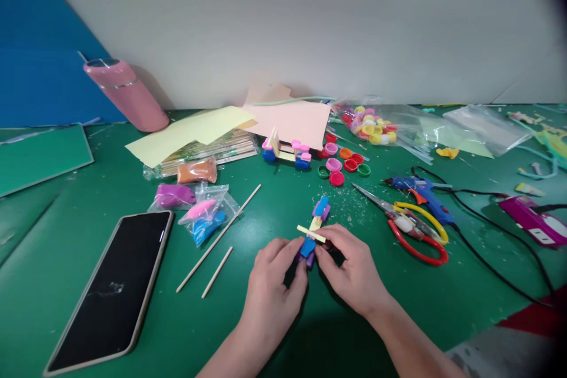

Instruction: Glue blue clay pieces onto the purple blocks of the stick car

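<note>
A small toy car (316,222) with a yellow body strip and blue and purple clay pieces at its ends is held low over the table in front of me. My left hand (275,283) pinches its near end from the left. From the other side, my right hand (352,271) grips the same end, thumb and forefinger by a short yellow crosspiece (305,231). The fingers partly hide the near clay. Farther back stands a similar toy car (287,153) in pink, blue and yellow. Two wooden sticks (217,271) lie left of my hands.
On the right are scissors (425,248) and a blue glue gun (425,192) with its black cord. Bottle caps (336,178) lie behind the hands. To the left are a phone (113,289), bagged clay (208,227) and a leaning pink bottle (128,94). Paper sheets (292,121) rest by the wall.
</note>
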{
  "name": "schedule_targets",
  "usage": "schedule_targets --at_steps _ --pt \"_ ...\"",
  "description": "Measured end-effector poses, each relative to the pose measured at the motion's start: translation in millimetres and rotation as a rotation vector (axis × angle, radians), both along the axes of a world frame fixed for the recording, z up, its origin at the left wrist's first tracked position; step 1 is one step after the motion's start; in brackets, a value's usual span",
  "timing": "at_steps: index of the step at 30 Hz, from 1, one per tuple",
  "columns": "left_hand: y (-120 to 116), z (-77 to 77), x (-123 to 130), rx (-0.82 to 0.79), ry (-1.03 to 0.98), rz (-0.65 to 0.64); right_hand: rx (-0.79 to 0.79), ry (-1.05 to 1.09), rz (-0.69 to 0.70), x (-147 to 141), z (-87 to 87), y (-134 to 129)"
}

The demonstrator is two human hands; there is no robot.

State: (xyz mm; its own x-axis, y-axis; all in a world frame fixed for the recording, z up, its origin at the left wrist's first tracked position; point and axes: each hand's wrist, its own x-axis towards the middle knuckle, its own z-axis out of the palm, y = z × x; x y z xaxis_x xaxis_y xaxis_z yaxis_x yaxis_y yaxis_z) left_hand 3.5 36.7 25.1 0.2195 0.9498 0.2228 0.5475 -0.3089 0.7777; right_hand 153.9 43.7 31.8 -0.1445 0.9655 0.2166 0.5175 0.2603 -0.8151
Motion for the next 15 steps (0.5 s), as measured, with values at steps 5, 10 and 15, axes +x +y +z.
schedule_targets --at_steps 5,10,15 --pt "-0.5 0.3 1.0 0.002 -0.004 0.001 -0.007 -0.004 0.005 0.9 -0.2 0.8" --pt "-1.3 2.0 2.9 0.005 0.022 0.011 0.001 0.012 0.033 1.8 1.5 -0.1" --pt "-0.7 0.2 5.1 0.009 0.061 0.021 -0.003 0.010 0.019 1.6 -0.6 0.6"
